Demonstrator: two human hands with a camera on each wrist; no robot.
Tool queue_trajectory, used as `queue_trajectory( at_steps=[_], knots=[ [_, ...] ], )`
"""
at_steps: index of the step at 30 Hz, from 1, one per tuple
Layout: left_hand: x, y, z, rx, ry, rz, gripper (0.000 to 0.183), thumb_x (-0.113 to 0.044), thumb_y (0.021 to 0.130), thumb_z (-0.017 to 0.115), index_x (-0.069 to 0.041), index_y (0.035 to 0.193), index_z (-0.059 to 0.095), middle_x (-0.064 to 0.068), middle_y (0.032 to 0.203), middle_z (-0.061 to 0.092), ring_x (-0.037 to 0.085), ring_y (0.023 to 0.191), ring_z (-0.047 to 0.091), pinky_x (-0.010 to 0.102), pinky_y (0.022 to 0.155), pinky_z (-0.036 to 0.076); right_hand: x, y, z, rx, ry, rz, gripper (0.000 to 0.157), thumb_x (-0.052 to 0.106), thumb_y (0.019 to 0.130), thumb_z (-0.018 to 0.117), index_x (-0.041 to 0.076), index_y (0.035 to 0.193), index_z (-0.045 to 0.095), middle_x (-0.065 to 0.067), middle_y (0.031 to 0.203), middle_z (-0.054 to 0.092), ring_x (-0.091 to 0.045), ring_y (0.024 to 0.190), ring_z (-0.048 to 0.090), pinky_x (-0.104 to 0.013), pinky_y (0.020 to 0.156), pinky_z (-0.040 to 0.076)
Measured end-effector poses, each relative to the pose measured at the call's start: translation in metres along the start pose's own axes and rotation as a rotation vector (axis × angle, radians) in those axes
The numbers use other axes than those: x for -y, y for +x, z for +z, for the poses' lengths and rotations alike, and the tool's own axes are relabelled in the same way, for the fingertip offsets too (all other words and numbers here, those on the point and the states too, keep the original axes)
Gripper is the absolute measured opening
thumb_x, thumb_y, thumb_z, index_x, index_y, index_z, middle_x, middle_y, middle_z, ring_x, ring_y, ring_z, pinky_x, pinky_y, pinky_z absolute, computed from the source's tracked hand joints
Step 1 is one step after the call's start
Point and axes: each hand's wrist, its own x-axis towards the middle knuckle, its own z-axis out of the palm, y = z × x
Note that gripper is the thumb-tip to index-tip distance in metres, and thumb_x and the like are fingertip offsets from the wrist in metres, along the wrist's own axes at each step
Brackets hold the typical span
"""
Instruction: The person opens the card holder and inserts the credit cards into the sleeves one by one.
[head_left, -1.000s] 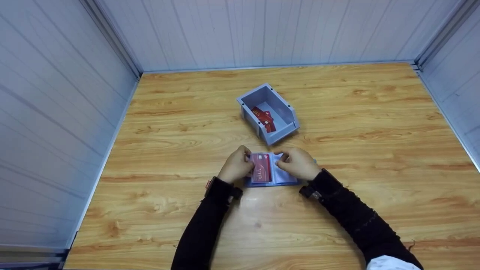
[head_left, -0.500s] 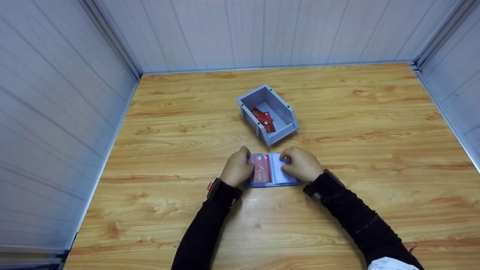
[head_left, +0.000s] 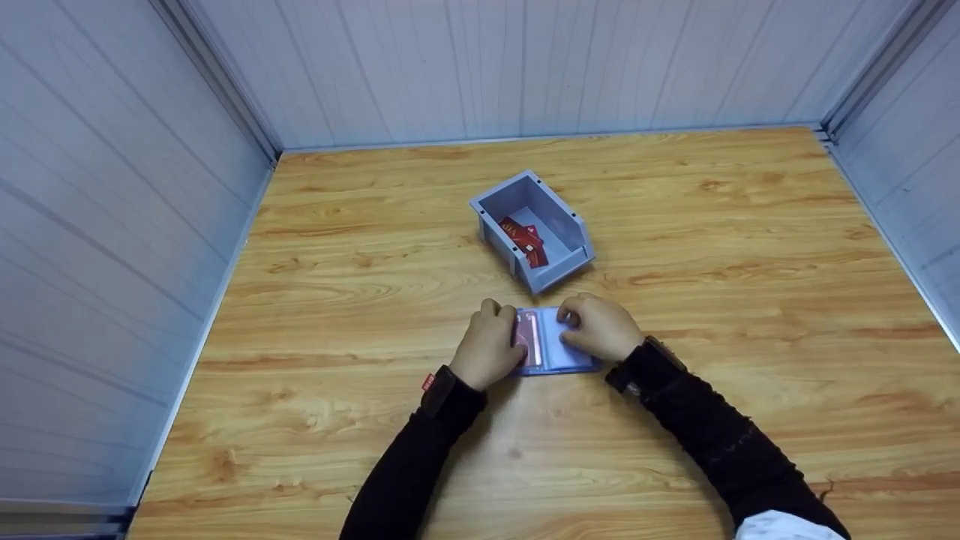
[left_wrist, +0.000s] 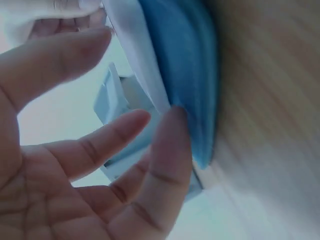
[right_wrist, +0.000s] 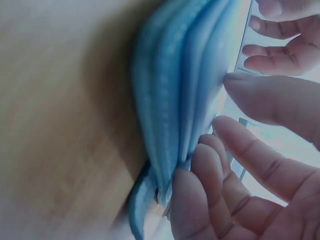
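A blue card holder (head_left: 564,361) with clear sleeves lies spread on the table. A red VIP card (head_left: 529,339) shows inside its left sleeve, partly covered by my left hand (head_left: 486,346). That hand holds the left side, thumb over the sleeve and the other fingers by its far edge. In the left wrist view, a pale sleeve (left_wrist: 137,47) stands lifted from the blue cover (left_wrist: 187,65), a fingertip at its corner. My right hand (head_left: 606,330) holds the right side. The right wrist view shows its thumb on the top sleeve and curled fingers at the stacked sleeve edges (right_wrist: 192,90).
Just beyond the holder stands a grey plastic bin (head_left: 555,279) with several red cards (head_left: 523,238) inside. A blue strap (right_wrist: 140,200) sticks out from the holder's edge. Pale panel walls (head_left: 465,67) border the wooden table (head_left: 337,435) at the back and both sides.
My left hand has slid right over the left sleeve and now covers more of the red card. My right hand shifted slightly right earlier, then stayed. The bin's cards are unchanged.
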Motion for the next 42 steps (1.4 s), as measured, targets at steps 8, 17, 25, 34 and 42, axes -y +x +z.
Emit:
queue_trajectory(
  at_steps=[8, 17, 25, 34, 42],
  knots=[
    [-0.007, -0.011, 0.004, 0.012, 0.188, 0.079, 0.049, -0.025, 0.074, 0.079, 0.001, 0.113, 0.063, 0.020, 0.120, 0.055, 0.039, 0.106, 0.054, 0.048, 0.085, 0.053, -0.001, 0.004, -0.011, 0.000, 0.005, -0.029, 0.024, 0.023, 0.083, 0.073, 0.007, 0.100, 0.070, -0.007, 0.088, 0.067, -0.021, 0.080, 0.061, -0.036, 0.071, 0.048],
    [-0.006, -0.009, 0.002, 0.035, 0.209, 0.089, 0.052, -0.027, 0.073, 0.080, -0.001, 0.115, 0.064, 0.019, 0.120, 0.057, 0.039, 0.109, 0.054, 0.047, 0.085, 0.054, 0.011, 0.023, -0.051, -0.091, 0.088, 0.006, 0.029, 0.025, 0.091, 0.065, 0.004, 0.110, 0.068, -0.012, 0.098, 0.069, -0.027, 0.090, 0.063, -0.042, 0.080, 0.052],
    [-0.005, -0.010, 0.004, 0.034, 0.220, 0.088, 0.046, -0.026, 0.073, 0.080, -0.003, 0.111, 0.066, 0.017, 0.112, 0.058, 0.037, 0.103, 0.054, 0.045, 0.081, 0.054, 0.028, 0.055, -0.070, -0.099, 0.092, 0.037, 0.037, 0.026, 0.093, 0.062, 0.003, 0.121, 0.063, -0.016, 0.112, 0.068, -0.030, 0.103, 0.063, -0.045, 0.090, 0.052],
    [-0.006, -0.009, 0.004, 0.044, 0.230, 0.088, 0.046, -0.027, 0.073, 0.079, -0.003, 0.110, 0.066, 0.017, 0.111, 0.057, 0.038, 0.105, 0.054, 0.045, 0.080, 0.055, 0.038, 0.099, -0.066, -0.088, 0.021, 0.064, 0.048, 0.028, 0.092, 0.062, -0.001, 0.129, 0.058, -0.022, 0.121, 0.065, -0.036, 0.112, 0.061, -0.048, 0.096, 0.048],
    [-0.005, -0.010, 0.003, 0.043, 0.238, 0.102, 0.045, -0.026, 0.072, 0.078, -0.003, 0.108, 0.066, 0.016, 0.110, 0.058, 0.037, 0.102, 0.054, 0.044, 0.081, 0.055, 0.033, 0.128, -0.038, -0.055, -0.142, 0.112, 0.043, 0.027, 0.090, 0.064, -0.004, 0.119, 0.062, -0.021, 0.116, 0.067, -0.036, 0.106, 0.063, -0.046, 0.093, 0.049]
  ],
)
